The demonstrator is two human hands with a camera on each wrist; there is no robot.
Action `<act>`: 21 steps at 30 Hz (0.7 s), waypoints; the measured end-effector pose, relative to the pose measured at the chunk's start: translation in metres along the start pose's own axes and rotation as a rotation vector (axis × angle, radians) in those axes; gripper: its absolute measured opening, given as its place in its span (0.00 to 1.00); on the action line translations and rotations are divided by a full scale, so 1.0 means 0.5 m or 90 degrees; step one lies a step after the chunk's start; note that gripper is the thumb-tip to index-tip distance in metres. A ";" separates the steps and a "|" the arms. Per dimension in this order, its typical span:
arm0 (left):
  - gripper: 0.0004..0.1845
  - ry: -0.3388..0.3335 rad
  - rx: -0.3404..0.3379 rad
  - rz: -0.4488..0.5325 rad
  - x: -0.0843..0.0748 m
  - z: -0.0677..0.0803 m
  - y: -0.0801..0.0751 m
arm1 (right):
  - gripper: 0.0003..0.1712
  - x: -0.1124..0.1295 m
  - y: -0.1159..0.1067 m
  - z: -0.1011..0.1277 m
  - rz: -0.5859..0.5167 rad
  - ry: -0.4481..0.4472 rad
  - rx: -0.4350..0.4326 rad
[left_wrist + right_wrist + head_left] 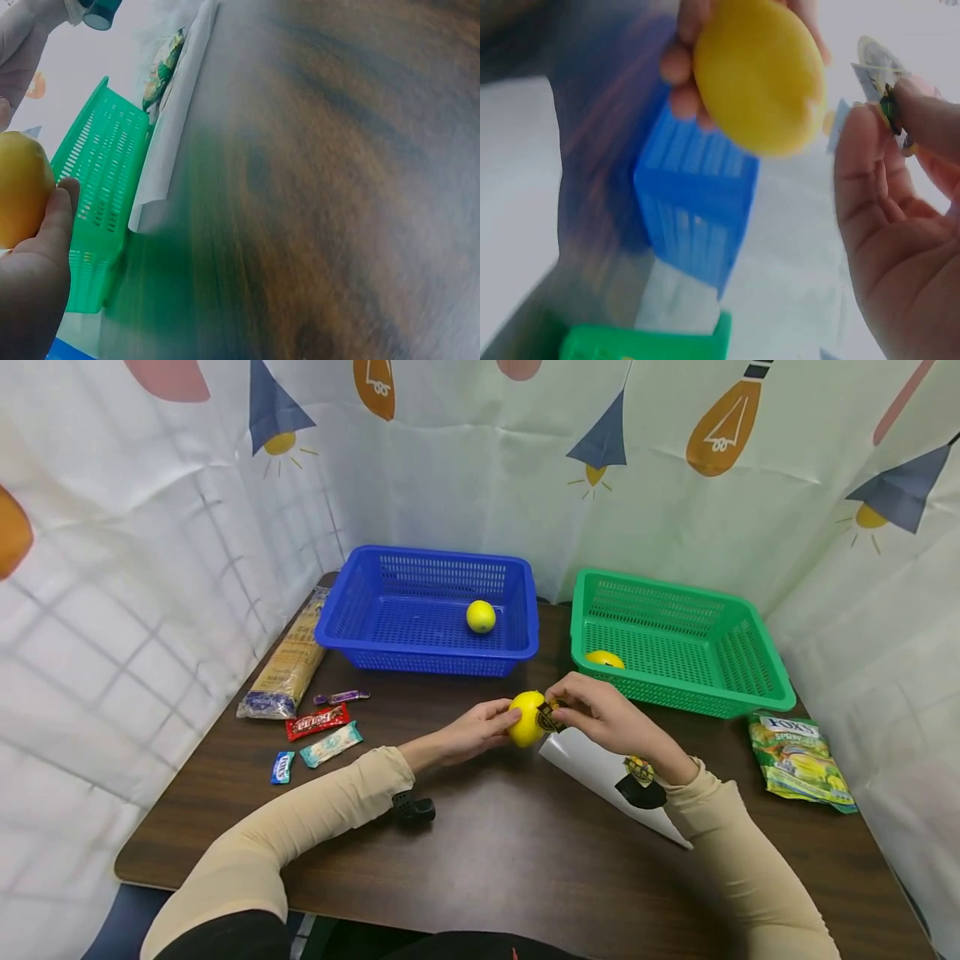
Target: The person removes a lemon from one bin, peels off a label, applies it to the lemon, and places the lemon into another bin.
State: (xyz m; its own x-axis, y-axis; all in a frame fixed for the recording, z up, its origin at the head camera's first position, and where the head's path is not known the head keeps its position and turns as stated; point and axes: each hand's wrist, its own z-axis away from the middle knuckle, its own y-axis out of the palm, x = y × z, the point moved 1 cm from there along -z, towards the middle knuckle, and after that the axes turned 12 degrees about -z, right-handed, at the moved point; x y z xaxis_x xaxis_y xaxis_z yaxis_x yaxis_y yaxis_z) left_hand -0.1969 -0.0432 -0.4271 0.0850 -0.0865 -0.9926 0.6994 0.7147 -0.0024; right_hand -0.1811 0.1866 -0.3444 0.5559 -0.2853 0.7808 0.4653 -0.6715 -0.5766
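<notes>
The left hand (471,732) grips a round yellow lemon-like fruit (527,718) just above the dark wooden table (480,852), near its middle, with the fingers curled round the fruit's left side so that the bare right side is turned toward the other hand. The right hand (600,714) pinches a small dark-and-yellow round sticker (550,717) between thumb and fingertips, right against that exposed face; the steadying grip on one side seemingly lets the sticker be pressed on from the other. Under the right forearm lies a white backing sheet (592,768) carrying another like sticker (640,770), close at hand for the pinching fingers.

Behind the hands stand two perforated plastic baskets side by side. The blue basket (427,652) on the left holds one yellow fruit (481,616) on its floor. The green basket (675,689) on the right holds another yellow fruit (604,658), tucked against its near wall, part hidden by the rim.

Left of the blue basket lie a long packet of spaghetti (288,660) and a few small wrapped sweets (318,735); a green snack bag (798,760) lies right of the green basket.
</notes>
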 end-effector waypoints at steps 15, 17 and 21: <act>0.28 0.037 0.056 0.004 0.006 0.013 0.003 | 0.21 0.016 0.053 -0.023 0.161 -0.015 0.011; 0.28 0.037 0.060 -0.004 0.007 0.014 0.003 | 0.23 0.019 0.053 -0.022 0.169 -0.016 0.020; 0.28 0.029 0.059 -0.014 0.007 0.015 0.003 | 0.27 0.027 0.053 -0.023 0.196 -0.022 0.014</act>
State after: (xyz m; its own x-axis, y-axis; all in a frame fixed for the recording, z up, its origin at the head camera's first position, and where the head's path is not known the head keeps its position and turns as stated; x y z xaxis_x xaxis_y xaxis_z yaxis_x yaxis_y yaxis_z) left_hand -0.1903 -0.0478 -0.4297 0.0383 -0.0690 -0.9969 0.7638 0.6452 -0.0153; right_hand -0.1693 0.1574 -0.3465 0.6955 -0.4492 0.5608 0.2868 -0.5421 -0.7898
